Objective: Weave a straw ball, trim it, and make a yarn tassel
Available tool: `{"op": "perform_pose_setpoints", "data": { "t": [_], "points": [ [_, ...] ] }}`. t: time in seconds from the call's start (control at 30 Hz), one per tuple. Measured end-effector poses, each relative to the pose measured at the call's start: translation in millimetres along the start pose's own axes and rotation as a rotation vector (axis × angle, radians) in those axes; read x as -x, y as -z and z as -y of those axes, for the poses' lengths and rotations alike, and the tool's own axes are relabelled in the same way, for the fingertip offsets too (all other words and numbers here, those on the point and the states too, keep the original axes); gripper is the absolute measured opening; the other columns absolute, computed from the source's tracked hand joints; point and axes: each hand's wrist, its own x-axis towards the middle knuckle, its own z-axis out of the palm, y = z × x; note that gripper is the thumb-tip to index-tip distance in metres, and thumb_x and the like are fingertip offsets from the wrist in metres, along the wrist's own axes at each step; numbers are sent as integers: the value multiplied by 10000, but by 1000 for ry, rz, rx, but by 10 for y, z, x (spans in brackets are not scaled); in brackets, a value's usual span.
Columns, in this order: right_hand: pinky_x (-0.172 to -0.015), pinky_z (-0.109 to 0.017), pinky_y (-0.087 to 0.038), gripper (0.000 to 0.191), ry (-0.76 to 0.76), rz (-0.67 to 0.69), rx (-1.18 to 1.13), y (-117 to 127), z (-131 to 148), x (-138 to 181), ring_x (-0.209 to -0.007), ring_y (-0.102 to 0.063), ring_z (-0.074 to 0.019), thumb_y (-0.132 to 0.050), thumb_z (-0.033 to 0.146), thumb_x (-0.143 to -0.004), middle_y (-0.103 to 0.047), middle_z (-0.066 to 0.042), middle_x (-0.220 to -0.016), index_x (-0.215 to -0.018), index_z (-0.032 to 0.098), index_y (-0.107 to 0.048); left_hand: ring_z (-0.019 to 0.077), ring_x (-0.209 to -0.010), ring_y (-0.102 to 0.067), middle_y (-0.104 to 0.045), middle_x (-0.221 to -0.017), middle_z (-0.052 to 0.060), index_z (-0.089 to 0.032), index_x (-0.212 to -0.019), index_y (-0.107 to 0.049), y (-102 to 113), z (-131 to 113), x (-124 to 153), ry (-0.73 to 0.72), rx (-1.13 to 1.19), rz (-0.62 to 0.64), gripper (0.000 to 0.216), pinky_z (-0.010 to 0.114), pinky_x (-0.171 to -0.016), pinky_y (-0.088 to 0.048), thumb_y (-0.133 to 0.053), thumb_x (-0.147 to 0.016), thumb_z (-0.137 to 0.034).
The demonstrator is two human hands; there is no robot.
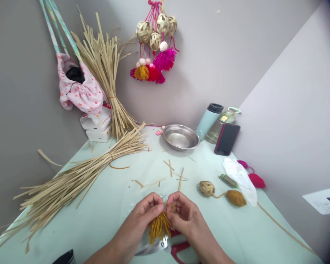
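My left hand (pixel 150 211) pinches the top of a golden-yellow tassel (pixel 159 228), whose strands hang down toward me. Close beside it, my right hand (pixel 183 216) is closed at the tassel's upper right, with a bit of yellow yarn among its fingers. The exact grip point is partly hidden by the fingertips. Beneath the tassel and my right hand lies a pair of scissors (pixel 178 252) with red handles, blades toward the left. To the right on the table, a small woven strip ball (pixel 207 188) is joined by yarn to a mustard yarn bundle (pixel 236 198).
Bundles of dry strips lie on the left (pixel 79 179) and lean on the wall (pixel 107 73). A metal bowl (pixel 181 137), a blue tumbler (pixel 209 121) and a phone (pixel 227 139) stand at the back. Woven balls with tassels (pixel 155 40) hang above. Strip scraps (pixel 169 168) lie mid-table.
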Motion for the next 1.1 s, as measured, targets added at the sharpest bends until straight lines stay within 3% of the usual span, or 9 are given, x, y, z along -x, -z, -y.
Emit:
{"op": "perform_pose_setpoints", "data": {
  "t": [0.1, 0.47, 0.7, 0.87, 1.1],
  "points": [
    [-555, -210, -366, 214, 12, 9, 5, 12, -5, 6, -602, -443, -97, -695, 279, -767, -525, 40, -710, -838, 191, -514, 127, -712, -450, -481, -762, -22, -189, -809, -497, -10, -7, 5, -14, 45, 20, 227, 262, -674, -351, -596, -862, -387],
    [-528, -195, -359, 276, 8, -1, -28, 11, 7, 7, -579, -412, -84, -713, 326, -760, -506, 51, -675, -832, 187, -485, 119, -675, -393, -459, -710, -31, -168, -787, -526, 45, 20, -22, -85, -235, 37, 233, 252, -636, -310, -628, -831, -372],
    [-524, -200, -326, 211, 13, 17, 13, 10, -48, -3, -573, -383, -83, -677, 286, -787, -459, 63, -657, -854, 184, -504, 130, -719, -445, -494, -737, -22, -183, -799, -505, -12, -21, 2, -1, -2, 4, 208, 258, -680, -346, -633, -821, -345],
    [-521, -220, -329, 210, -39, 41, 28, 11, -59, 1, -528, -415, -87, -686, 300, -759, -481, 56, -604, -823, 168, -536, 114, -686, -452, -475, -732, -36, -190, -797, -501, 4, 28, -20, -87, -39, -4, 245, 237, -645, -367, -631, -835, -394],
    [-481, -189, -274, 114, -191, 148, -298, 24, 2, 29, -492, -361, -56, -681, 206, -732, -462, 45, -590, -750, 133, -596, 111, -660, -478, -498, -719, -38, -198, -826, -498, 44, 116, -39, -153, -195, -9, 233, 227, -619, -368, -554, -889, -416]
  ]
}}
